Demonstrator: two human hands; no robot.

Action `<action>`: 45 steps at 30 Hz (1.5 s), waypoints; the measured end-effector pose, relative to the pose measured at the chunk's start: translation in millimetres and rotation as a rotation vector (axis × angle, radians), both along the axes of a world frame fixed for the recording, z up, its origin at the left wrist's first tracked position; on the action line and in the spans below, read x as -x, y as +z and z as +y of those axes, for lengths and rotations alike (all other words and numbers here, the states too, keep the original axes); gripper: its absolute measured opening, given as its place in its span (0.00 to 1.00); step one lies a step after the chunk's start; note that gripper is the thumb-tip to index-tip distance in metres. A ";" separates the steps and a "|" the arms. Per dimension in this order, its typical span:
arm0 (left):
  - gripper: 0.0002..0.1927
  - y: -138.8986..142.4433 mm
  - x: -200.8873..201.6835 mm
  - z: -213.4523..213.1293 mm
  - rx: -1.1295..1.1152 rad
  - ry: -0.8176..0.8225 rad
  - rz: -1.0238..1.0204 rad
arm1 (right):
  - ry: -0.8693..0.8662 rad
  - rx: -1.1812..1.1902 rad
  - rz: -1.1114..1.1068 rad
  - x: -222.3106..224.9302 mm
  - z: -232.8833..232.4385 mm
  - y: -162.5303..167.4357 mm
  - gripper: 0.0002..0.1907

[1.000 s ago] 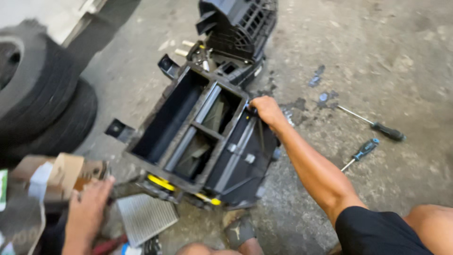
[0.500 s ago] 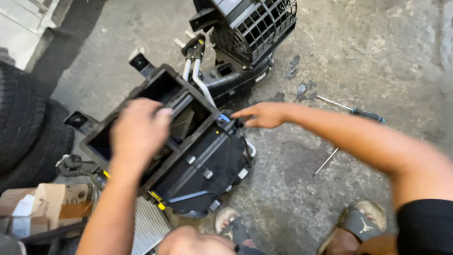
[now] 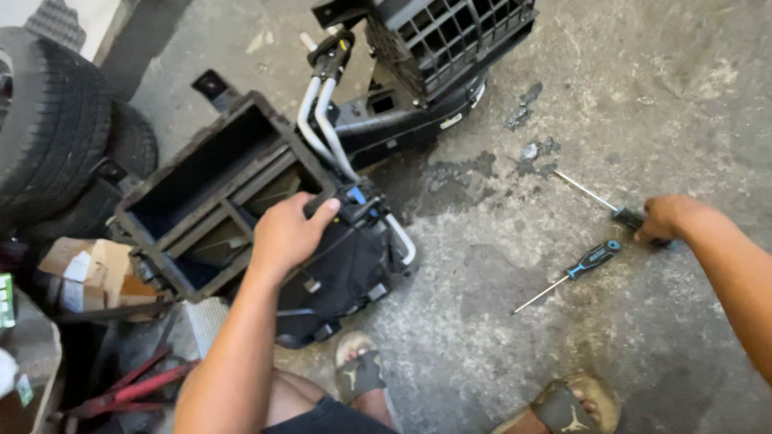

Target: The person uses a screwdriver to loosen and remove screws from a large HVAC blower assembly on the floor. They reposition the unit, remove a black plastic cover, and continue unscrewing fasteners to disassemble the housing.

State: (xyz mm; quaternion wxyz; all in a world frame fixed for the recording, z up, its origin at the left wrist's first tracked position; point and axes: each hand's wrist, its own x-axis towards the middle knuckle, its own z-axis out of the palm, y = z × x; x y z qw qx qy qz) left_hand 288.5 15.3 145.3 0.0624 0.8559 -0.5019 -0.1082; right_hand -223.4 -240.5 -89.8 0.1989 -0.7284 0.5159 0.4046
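Head view: left hand (image 3: 285, 233) clamped on the rim of a black plastic housing (image 3: 241, 209), right hand (image 3: 667, 219) closing on a black-handled screwdriver (image 3: 607, 205) on the concrete floor (image 3: 643, 96).

To do this well, I judge the left grip should pin the housing while the right takes the handle squarely, not the shaft. Just below the right hand lies a blue-handled screwdriver (image 3: 575, 273), easy to grab by mistake. 2 metal pipes (image 3: 322, 120) run beyond the left fingers; tyres (image 3: 56, 120) crowd further left; 2 sandalled feet (image 3: 362, 374) sit below.
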 end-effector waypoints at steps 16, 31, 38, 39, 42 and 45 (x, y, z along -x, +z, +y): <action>0.26 -31.7 21.3 -19.4 0.198 0.131 -0.356 | -0.132 0.099 -0.586 -30.5 -32.8 -34.5 0.25; 0.27 -31.2 11.1 -11.5 0.336 -0.044 -0.364 | 0.180 0.045 -1.164 -192.4 47.8 153.0 0.25; 0.26 -29.5 -7.8 -8.2 0.416 -0.159 -0.322 | 0.295 0.049 -1.228 -237.4 46.1 150.8 0.25; 0.27 -27.6 -16.3 -10.6 0.403 -0.152 -0.334 | 0.283 0.040 -1.223 -239.5 44.5 150.6 0.25; 0.27 -17.8 -47.9 -15.8 0.385 -0.157 -0.353 | 0.239 0.016 -1.215 -237.1 42.0 151.4 0.26; 0.24 -13.0 -67.8 -17.9 0.397 -0.193 -0.346 | 0.191 0.010 -1.202 -225.4 37.9 151.1 0.26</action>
